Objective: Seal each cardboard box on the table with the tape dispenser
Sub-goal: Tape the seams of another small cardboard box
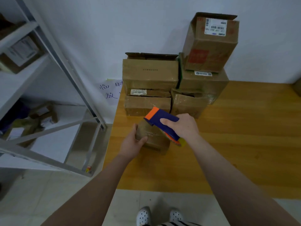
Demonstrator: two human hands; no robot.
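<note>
A: Where is the small box (153,139)?
B: Near the left edge of the table (236,136), in front of the stacked boxes (151,75) — the left hand (133,142) grips its side, fingers curled round it.
A: And the tape dispenser (162,121)?
B: Tilted just above that box — the right hand (182,128) wraps its fingers round the blue body.
</note>
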